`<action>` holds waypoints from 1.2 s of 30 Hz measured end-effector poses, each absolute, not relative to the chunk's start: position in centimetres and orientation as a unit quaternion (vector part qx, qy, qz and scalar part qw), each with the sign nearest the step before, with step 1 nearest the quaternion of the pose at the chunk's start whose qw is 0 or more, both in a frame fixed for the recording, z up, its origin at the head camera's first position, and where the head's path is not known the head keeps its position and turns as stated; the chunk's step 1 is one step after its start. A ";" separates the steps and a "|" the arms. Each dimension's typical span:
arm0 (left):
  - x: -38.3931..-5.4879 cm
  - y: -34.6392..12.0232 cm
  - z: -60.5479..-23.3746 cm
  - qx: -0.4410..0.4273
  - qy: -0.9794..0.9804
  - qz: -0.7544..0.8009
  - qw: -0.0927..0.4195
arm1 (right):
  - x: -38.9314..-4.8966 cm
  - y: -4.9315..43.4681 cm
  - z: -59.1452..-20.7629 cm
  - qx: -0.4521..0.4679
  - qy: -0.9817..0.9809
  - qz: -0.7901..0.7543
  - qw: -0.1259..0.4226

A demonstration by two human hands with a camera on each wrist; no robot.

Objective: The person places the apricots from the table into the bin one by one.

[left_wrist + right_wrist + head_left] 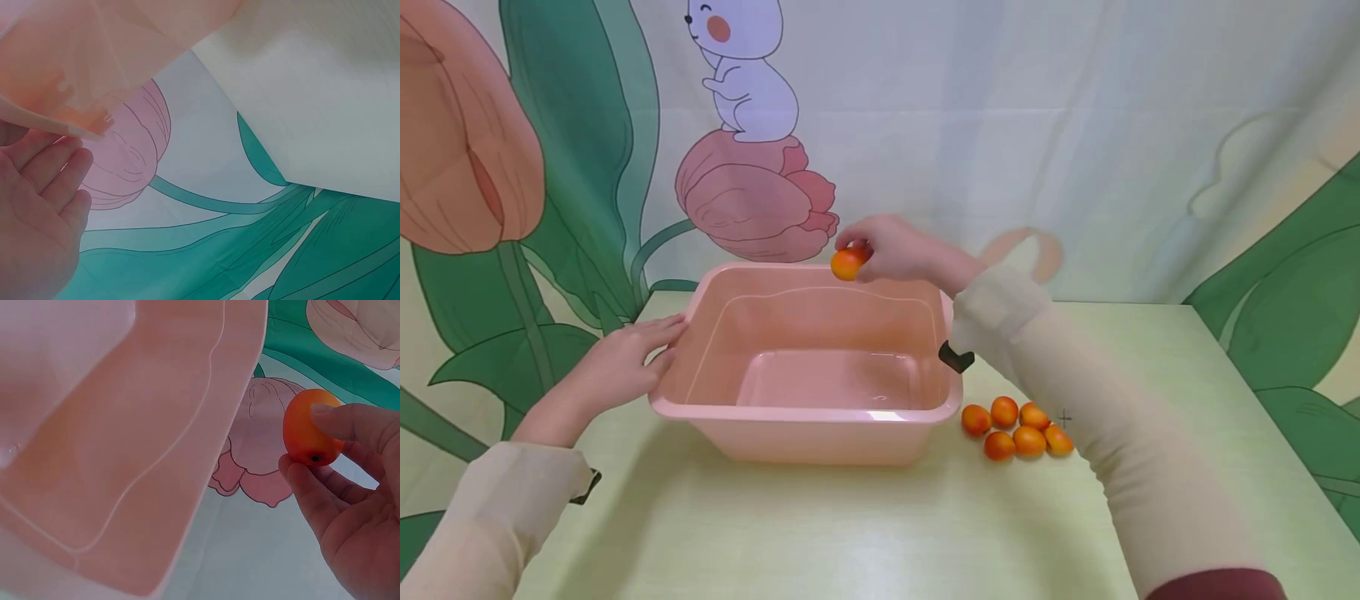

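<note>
A pink plastic basin (820, 433) stands on the table with its inside bare. My right hand (898, 248) pinches a small orange-red fruit (847, 263) between thumb and fingers, up over the basin's far rim. In the right wrist view the fruit (312, 428) is egg-shaped, with a dark spot at its lower end. My left hand (625, 367) touches the basin's left rim. The left wrist view shows its fingers (65, 178) fairly straight, lying against the rim's underside.
Several more orange-red fruits (1028, 442) lie grouped on the pale table (865, 533), to the right of the basin. Behind the table hangs a curtain (1000, 150) printed with tulips and a white animal.
</note>
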State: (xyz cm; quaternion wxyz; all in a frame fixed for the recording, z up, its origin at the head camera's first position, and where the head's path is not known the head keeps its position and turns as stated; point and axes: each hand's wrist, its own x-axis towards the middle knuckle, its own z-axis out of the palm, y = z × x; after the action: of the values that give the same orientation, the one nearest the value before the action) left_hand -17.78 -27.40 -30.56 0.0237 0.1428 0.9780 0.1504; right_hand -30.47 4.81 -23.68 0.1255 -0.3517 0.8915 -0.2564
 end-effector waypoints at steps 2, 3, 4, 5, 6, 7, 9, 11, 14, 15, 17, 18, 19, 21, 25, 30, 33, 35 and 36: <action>-17.8 -27.3 -30.5 0.141 0.978 0.151 0.025 | -30.5 4.5 -24.0 -0.355 0.890 -0.258 0.126; -17.7 -27.3 -30.5 0.141 0.978 0.151 0.026 | -30.6 4.4 -24.1 -0.355 0.890 -0.257 0.126; -17.7 -27.3 -30.5 0.141 0.978 0.151 0.027 | -30.6 4.2 -24.3 -0.355 0.889 -0.259 0.126; -17.7 -27.2 -30.4 0.141 0.978 0.151 0.027 | -30.7 4.1 -24.6 -0.356 0.889 -0.260 0.126; -17.7 -27.2 -30.4 0.141 0.978 0.151 0.027 | -30.7 4.0 -24.7 -0.357 0.888 -0.261 0.126; -17.7 -27.2 -30.4 0.141 0.978 0.152 0.028 | -30.8 3.8 -25.0 -0.357 0.888 -0.262 0.126; -17.6 -27.2 -30.4 0.141 0.978 0.153 0.028 | -30.9 3.6 -25.4 -0.356 0.887 -0.267 0.126; -17.6 -27.2 -30.4 0.140 0.978 0.154 0.029 | -31.0 3.3 -25.8 -0.351 0.886 -0.275 0.130; -17.5 -27.2 -30.4 0.139 0.978 0.155 0.029 | -31.1 2.9 -26.5 -0.343 0.884 -0.288 0.136; -17.5 -27.3 -30.4 0.139 0.978 0.155 0.029 | -31.1 2.8 -26.7 -0.341 0.883 -0.291 0.138; -17.4 -27.3 -30.4 0.139 0.978 0.155 0.028 | -31.1 2.5 -27.1 -0.338 0.883 -0.295 0.142; -17.4 -27.3 -30.5 0.139 0.978 0.154 0.027 | -31.1 2.4 -27.3 -0.337 0.883 -0.294 0.142; -17.4 -27.3 -30.5 0.139 0.978 0.154 0.026 | -31.1 2.3 -27.5 -0.335 0.883 -0.294 0.144; -17.4 -27.3 -30.5 0.139 0.978 0.152 0.025 | -31.1 2.0 -27.8 -0.334 0.884 -0.293 0.146; -17.3 -27.3 -30.5 0.140 0.978 0.151 0.024 | -31.2 1.4 -28.6 -0.328 0.884 -0.296 0.155; -17.3 -27.2 -30.4 0.144 0.977 0.155 0.019 | -31.4 0.9 -29.5 -0.311 0.881 -0.312 0.174; -17.3 -27.2 -30.4 0.148 0.977 0.156 0.015 | -31.5 0.6 -30.1 -0.305 0.878 -0.319 0.183; -17.3 -27.2 -30.5 0.149 0.977 0.155 0.013 | -31.5 0.4 -30.5 -0.305 0.876 -0.324 0.186; -17.3 -27.2 -30.5 0.150 0.976 0.155 0.012 | -31.5 0.3 -30.7 -0.302 0.875 -0.327 0.190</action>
State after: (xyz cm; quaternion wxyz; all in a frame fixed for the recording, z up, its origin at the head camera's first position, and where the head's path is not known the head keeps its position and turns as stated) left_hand -17.28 -27.20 -30.49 0.0122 0.1499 0.9764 0.1548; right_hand -31.52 0.33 -30.69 0.1904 -0.3022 0.8748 -0.3272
